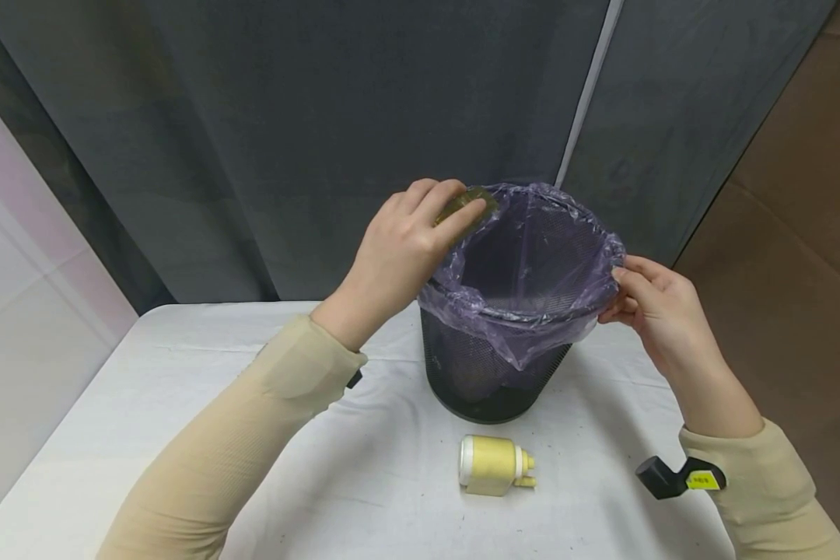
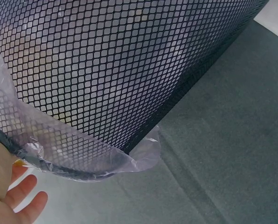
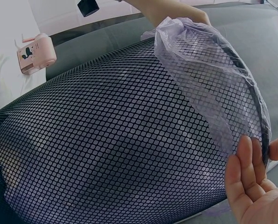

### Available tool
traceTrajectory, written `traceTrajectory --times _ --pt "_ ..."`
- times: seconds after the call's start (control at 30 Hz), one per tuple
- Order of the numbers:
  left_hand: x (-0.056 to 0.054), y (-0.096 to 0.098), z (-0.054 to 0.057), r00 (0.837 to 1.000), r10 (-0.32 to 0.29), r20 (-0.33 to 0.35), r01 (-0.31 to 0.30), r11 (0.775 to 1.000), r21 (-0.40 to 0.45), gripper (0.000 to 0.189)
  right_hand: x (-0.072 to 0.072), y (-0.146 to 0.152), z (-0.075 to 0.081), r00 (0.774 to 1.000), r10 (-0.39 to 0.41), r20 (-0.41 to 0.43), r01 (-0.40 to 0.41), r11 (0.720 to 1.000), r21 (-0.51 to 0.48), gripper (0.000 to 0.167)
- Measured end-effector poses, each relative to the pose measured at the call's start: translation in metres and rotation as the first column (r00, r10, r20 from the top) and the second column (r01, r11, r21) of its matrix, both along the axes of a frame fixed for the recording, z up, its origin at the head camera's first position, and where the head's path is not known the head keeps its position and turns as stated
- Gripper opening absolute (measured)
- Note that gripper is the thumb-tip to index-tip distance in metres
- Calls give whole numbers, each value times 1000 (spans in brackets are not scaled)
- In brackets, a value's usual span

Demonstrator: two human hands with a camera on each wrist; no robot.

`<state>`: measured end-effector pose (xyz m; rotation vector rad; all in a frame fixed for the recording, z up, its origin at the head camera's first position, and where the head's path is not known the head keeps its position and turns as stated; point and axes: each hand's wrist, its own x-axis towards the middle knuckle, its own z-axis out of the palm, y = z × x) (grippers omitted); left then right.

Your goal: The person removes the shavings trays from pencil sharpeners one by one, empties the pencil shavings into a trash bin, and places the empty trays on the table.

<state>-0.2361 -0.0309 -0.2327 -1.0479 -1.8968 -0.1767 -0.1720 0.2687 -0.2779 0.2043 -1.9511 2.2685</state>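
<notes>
A black mesh wastebasket (image 1: pixel 493 389) stands upright on the white-covered table, lined with a thin purple plastic bag (image 1: pixel 521 342) folded over its rim. At the rim's left side, my left hand (image 1: pixel 409 233) holds an olive-yellow, see-through piece (image 1: pixel 479 201) between its fingers; most of it is hidden, and I cannot tell what it is. In the left wrist view, the left hand's fingers (image 2: pixel 24 191) show below the bag-covered rim. My right hand (image 1: pixel 661 303) pinches the rim and bag on the right, thumb and fingers on opposite sides in the right wrist view.
A small yellow-and-white container (image 1: pixel 490 465) lies on its side on the table (image 1: pixel 364 482) in front of the basket. In the right wrist view, a pinkish container (image 3: pixel 37 53) with a dark picture shows at upper left. Dark grey curtain (image 1: pixel 364 101) hangs behind.
</notes>
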Motion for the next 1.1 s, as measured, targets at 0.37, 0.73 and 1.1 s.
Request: traceTrajectory --times 0.37,0.73,1.1 --pt "0 0 1 998 -24 -55 22 999 -26 35 1 1 0 1000 -6 5 6 1000 18 22" --pt "-1 1 1 994 -43 -97 38 998 -54 35 2 1 0 1000 -12 9 12 1000 28 20" --pt "1 -2 3 992 -26 -122 10 992 -125 40 2 0 1 1000 -6 6 6 1000 12 20"
